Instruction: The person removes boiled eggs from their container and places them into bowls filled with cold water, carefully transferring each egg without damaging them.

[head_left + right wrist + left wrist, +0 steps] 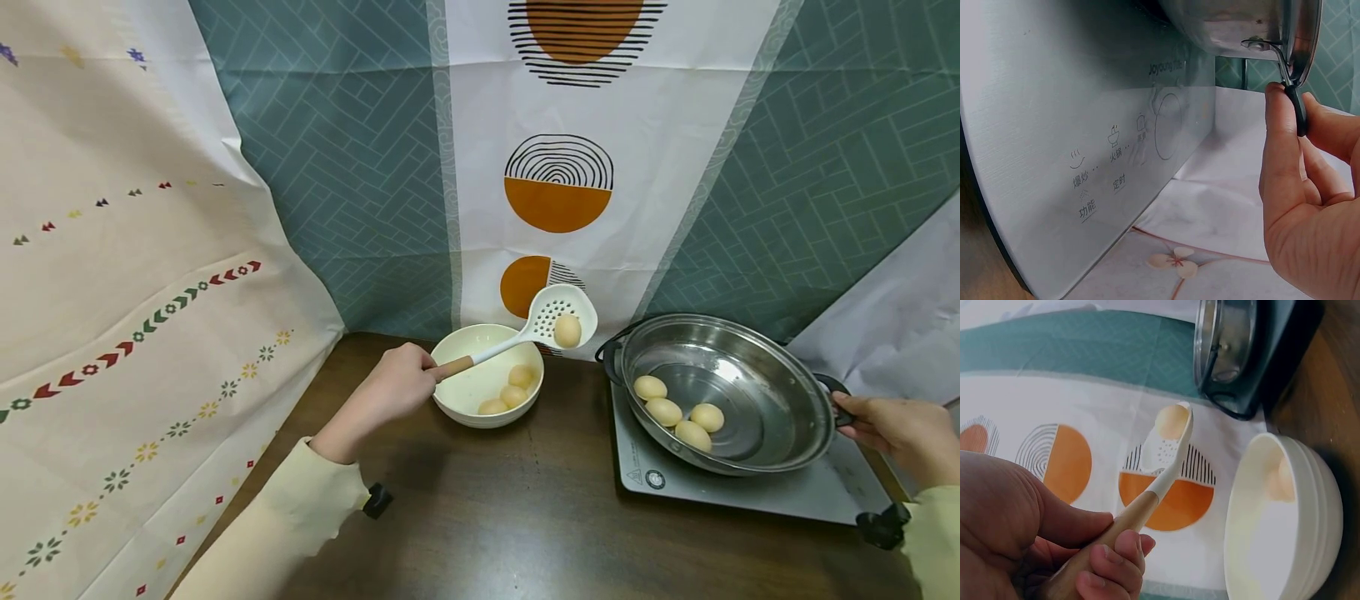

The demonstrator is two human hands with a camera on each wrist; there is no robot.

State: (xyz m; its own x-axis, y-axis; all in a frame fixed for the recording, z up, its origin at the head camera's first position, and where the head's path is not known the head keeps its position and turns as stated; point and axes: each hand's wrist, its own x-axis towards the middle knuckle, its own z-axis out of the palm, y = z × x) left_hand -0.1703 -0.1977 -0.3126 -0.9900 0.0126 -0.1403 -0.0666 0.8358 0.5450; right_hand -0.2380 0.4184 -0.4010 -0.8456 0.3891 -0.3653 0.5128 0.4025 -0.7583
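My left hand (401, 379) grips the wooden handle of a white slotted spoon (553, 304). One pale egg (567, 331) lies in the spoon's head, which is raised up and to the right of a cream bowl (457, 400). Three eggs (514, 395) are visible at the bowl's right side. With thumb and fingers, my right hand (1310, 181) pinches the black side handle (1297, 111) of a wide steel pan (750, 392). Several more eggs (692, 435) sit together at the pan's left side. Part of the bowl's rim is hidden behind the spoon.
The pan stands on a flat grey induction cooktop (660, 479) at the right of the dark wooden table (510, 517). Patterned cloth (360, 167) hangs behind the table, and a cream cloth (187, 375) hangs along the left. A black cord lies by the pan's left handle.
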